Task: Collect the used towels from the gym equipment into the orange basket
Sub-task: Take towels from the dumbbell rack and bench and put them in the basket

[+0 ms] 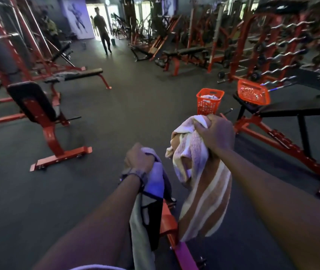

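Observation:
My right hand [216, 134] is closed around a bunched white towel with tan stripes [200, 184], which hangs down from the fist. My left hand [138, 159] grips a white towel with dark edging [149, 209] that drapes below my wrist. An orange basket [209, 101] stands on the floor just beyond my right hand, with pale cloth inside it. A second orange basket [253, 92] lies tipped on the end of a bench to the right.
Red-framed benches surround me: one at left [38, 106], a flat one behind it [83, 74], one at right [291, 114]. A red bar [174, 236] sits below my hands. Barbell racks [283, 55] line the right side. A person [102, 30] walks at the far doorway.

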{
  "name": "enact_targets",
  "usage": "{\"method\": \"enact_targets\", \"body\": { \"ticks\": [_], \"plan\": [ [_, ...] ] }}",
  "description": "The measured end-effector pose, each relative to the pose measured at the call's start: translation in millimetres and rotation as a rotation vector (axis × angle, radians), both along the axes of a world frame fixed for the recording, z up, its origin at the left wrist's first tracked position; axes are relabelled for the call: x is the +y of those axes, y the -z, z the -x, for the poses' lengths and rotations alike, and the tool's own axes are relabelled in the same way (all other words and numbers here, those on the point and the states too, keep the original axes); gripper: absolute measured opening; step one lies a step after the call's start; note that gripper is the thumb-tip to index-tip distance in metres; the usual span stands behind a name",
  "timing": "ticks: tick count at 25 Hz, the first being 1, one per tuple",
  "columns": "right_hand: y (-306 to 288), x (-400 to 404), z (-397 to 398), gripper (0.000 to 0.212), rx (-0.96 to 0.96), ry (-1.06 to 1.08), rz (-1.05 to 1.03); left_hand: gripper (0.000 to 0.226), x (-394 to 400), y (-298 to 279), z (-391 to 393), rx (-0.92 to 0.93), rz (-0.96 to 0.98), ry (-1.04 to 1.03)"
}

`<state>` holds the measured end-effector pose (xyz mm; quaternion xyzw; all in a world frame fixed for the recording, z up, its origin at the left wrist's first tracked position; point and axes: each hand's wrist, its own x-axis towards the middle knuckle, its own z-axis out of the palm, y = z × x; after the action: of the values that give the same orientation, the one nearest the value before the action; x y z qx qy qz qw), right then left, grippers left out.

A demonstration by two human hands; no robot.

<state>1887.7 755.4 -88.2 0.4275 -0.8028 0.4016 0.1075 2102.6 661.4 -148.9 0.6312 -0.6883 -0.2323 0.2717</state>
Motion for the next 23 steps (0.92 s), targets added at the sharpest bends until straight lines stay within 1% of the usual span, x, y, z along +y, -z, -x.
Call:
{"method": "enact_targets", "body": {
  "ticks": [4, 6, 8, 10, 13, 16, 19, 21, 23],
  "plan": [
    [-65, -16, 31, 0.046, 0.005, 0.036, 0.147, 0.012, -41, -126, 41, 0.150, 0.166, 0.160],
    [-104, -18, 49, 0.045, 0.018, 0.059, 0.226, 0.010, -47, -191, 62, 0.331, 0.238, 0.278],
    [-142, -18, 70, 0.046, 0.055, 0.093, 0.312, 0.015, -43, -249, 84, 0.451, 0.372, 0.390],
    [-176, -15, 93, 0.047, 0.080, 0.129, 0.386, 0.023, -35, -291, 108, 0.466, 0.519, 0.410],
    [-207, -10, 130, 0.046, 0.089, 0.154, 0.418, 0.029, -29, -315, 146, 0.533, 0.625, 0.414],
    [-214, -8, 188, 0.041, 0.090, 0.176, 0.438, 0.033, -30, -312, 208, 0.580, 0.632, 0.445],
    [-214, -16, 255, 0.039, 0.052, 0.158, 0.464, 0.030, -38, -307, 281, 0.556, 0.650, 0.411],
    [-214, -22, 301, 0.039, 0.040, 0.129, 0.459, 0.027, -47, -308, 325, 0.574, 0.638, 0.385],
    [-218, -30, 342, 0.041, 0.039, 0.113, 0.463, 0.029, -60, -313, 360, 0.586, 0.624, 0.327]
  ]
}}
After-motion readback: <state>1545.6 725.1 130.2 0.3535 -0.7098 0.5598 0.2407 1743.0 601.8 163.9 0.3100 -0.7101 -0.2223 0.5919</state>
